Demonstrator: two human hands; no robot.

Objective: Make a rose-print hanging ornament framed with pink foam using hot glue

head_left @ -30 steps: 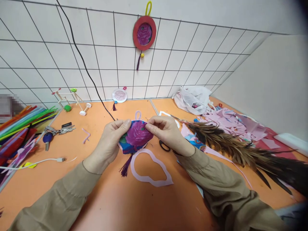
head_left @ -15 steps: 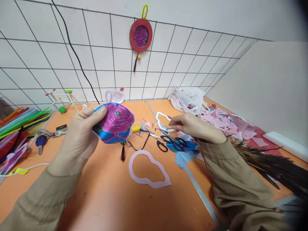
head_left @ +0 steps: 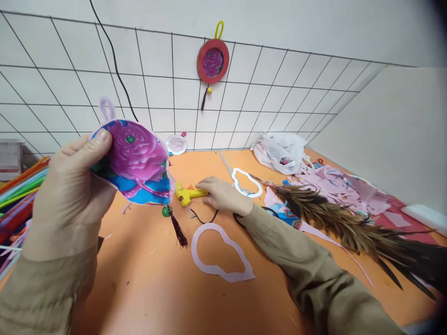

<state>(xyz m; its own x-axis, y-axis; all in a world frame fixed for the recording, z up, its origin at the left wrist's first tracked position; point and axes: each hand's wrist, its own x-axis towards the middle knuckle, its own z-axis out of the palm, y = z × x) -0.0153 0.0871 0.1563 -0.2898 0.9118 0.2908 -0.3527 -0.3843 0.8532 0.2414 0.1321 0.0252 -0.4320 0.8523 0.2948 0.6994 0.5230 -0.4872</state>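
My left hand (head_left: pixel 75 186) pinches the left edge of a floral fabric piece (head_left: pixel 136 160), magenta flower on blue, with a lilac loop on top and a green bead with a dark tassel (head_left: pixel 178 228) hanging below. At the middle of the table, my right hand (head_left: pixel 221 195) has its fingers around the rear end of a yellow glue gun (head_left: pixel 188 193). Nearer to me lies a pink wavy paper outline (head_left: pixel 226 274). Beyond my right hand is a white paper outline (head_left: pixel 258 193). My right forearm mostly covers the black-handled scissors.
Brown feathers (head_left: pixel 324 209) spread across the right side beside pink scraps (head_left: pixel 356 188). A white plastic bag (head_left: pixel 279 151) sits at the back. Colourful pipe cleaners (head_left: pixel 21 186) lie at the left. A red round ornament (head_left: pixel 213 60) hangs on the wall grid.
My right hand has moved left from the white outline to the yellow glue gun and closed on it. The fabric piece has come nearer and left, showing its loop. The view has shifted.
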